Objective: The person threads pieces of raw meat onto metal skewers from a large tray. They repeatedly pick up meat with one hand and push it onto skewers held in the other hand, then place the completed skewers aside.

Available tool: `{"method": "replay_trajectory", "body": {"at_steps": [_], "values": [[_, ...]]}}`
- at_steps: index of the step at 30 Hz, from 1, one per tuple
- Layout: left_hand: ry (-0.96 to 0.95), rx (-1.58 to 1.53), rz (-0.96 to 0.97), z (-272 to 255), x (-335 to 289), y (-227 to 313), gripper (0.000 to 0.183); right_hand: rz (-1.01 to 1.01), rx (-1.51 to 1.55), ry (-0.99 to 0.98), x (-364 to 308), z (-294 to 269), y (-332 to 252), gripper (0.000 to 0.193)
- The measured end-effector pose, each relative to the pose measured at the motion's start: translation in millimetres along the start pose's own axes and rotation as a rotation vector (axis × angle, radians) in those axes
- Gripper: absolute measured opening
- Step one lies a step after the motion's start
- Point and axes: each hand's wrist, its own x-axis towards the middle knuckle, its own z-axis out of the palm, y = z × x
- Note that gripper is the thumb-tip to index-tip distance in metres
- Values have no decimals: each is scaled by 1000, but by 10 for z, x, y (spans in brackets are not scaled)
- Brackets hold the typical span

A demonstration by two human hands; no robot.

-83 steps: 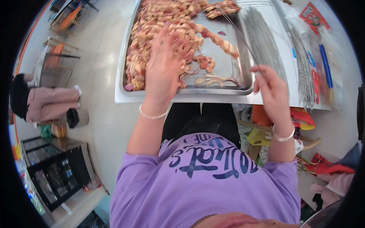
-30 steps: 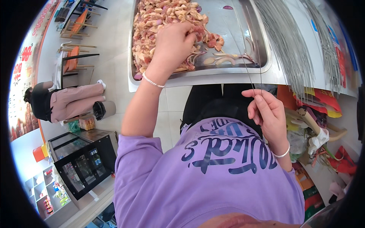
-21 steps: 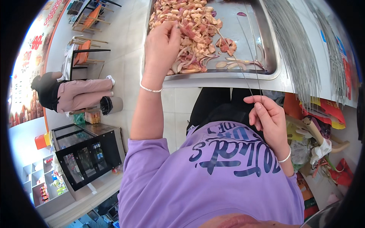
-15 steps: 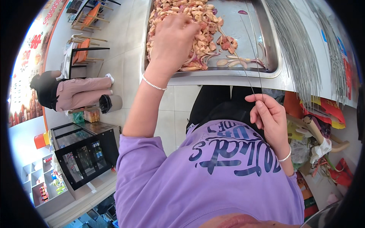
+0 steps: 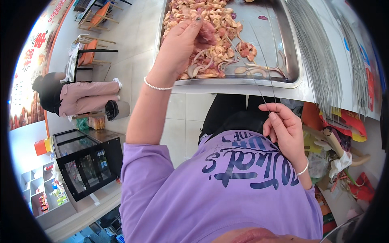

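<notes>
My left hand [image 5: 181, 42] is closed over the heap of raw cut meat [image 5: 178, 12] at the left of a metal tray [image 5: 298, 60]. A reddish flat piece of meat [image 5: 207, 34] is pinched between its thumb and fingers. Close to my body, beyond the tray's near edge, my right hand [image 5: 284, 127] pinches thin metal skewers [image 5: 261, 91] by their ends. They slant forward over the tray. A small clump of meat [image 5: 248, 52] lies beside the heap; whether a skewer passes through it, I cannot tell. Sliced onion [image 5: 259, 71] lies along the near side.
Bundles of thin metal skewers [image 5: 318, 52] lie right of the tray, their ends past the table edge. Below are bags and other items [image 5: 340, 158]. On the left, a person in pink trousers [image 5: 87, 89] is near a bin [image 5: 117, 110], orange chairs [image 5: 88, 52] and a black glass-fronted cabinet [image 5: 87, 166].
My left hand has come up from the heap and turned, now showing a piece of meat in its fingers. My right hand keeps its hold on the skewers. The view has shifted slightly.
</notes>
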Motion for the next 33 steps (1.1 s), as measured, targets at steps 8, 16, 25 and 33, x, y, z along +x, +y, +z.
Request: {"method": "replay_trajectory", "body": {"at_steps": [8,16,25,33], "values": [[-32,-849,-111,335,-269,-89,46,1,-56,5,51,21,2,27],[-41,-889,34,428,-293,-139,37,8,-45,16,-10,-13,63,27],[25,-885,94,570,-317,-161,35,23,-42,4,2,-17,72,27],[72,-930,153,596,-286,-195,27,4,-48,47,-2,7,125,27]]}}
